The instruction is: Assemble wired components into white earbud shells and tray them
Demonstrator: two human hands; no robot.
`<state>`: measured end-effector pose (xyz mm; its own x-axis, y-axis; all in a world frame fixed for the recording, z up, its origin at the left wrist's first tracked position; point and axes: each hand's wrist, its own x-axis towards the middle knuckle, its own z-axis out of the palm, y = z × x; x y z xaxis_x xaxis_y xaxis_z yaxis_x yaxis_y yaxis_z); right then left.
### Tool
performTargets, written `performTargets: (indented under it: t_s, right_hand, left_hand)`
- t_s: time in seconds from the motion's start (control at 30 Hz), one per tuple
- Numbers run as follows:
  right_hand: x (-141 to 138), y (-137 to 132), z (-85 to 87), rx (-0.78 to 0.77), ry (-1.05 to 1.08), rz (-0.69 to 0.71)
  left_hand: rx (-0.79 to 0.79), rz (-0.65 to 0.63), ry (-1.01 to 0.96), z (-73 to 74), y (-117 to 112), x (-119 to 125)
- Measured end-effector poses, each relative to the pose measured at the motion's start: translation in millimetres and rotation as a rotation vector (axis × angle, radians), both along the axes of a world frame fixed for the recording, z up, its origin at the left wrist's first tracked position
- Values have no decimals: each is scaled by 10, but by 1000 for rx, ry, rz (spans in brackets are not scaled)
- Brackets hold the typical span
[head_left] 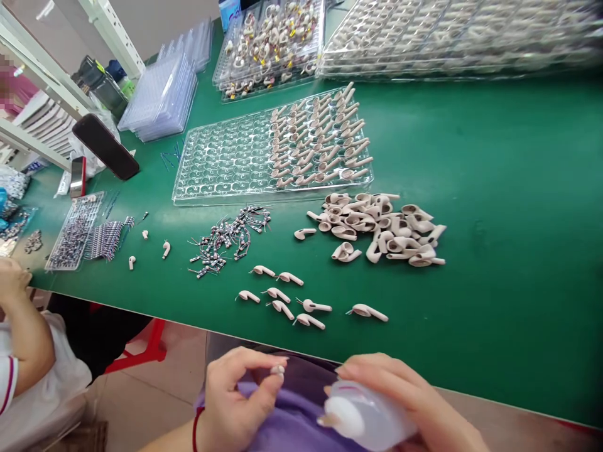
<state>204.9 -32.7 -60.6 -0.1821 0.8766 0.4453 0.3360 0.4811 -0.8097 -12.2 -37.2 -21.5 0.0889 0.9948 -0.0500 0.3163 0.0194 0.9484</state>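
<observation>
Close to my lap, my left hand (240, 392) pinches a small white earbud part (277, 370) between thumb and fingertips; most of the part is hidden. Wrapped in my right hand (424, 398) is a translucent squeeze bottle (377, 417), tilted so its white cap and nozzle point left toward the left hand. The two hands are apart. Beyond them on the green table lie several earbud shells with thin wires sticking out, one of them (370, 312) off to the right. A heap of open earbud shells (400, 229) and a pile of small wired components (226, 238) sit farther back.
A clear tray (221, 160) is part filled with shells. Behind it stand trays of wired parts (273, 44), a wide tray stack (461, 37) and empty clear trays (160, 94). A phone (106, 147) rests at left. Another person's arm (28, 333) is at the left edge.
</observation>
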Motion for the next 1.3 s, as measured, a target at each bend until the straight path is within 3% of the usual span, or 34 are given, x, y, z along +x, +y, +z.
performTargets:
  t_s: [0.1,0.2,0.37,0.93,1.3]
  right_hand:
    - [-177,78,14,124,9,46]
    - [-294,94,-32,208,-47,25]
    - [-340,64,-82,264,-144,-31]
    - [-375,87,-24,252,-122,-57]
    - [-361,101,3,236,-139,-53]
  left_hand:
    - [-571,189,-317,-121,-63,65]
    - [-744,312,-495,-276,-65,105]
    - [-786,399,-570,-399,-55,141]
    - [-744,423,-614,-326,-2,227]
    - [-749,539,-653,-260,20,327]
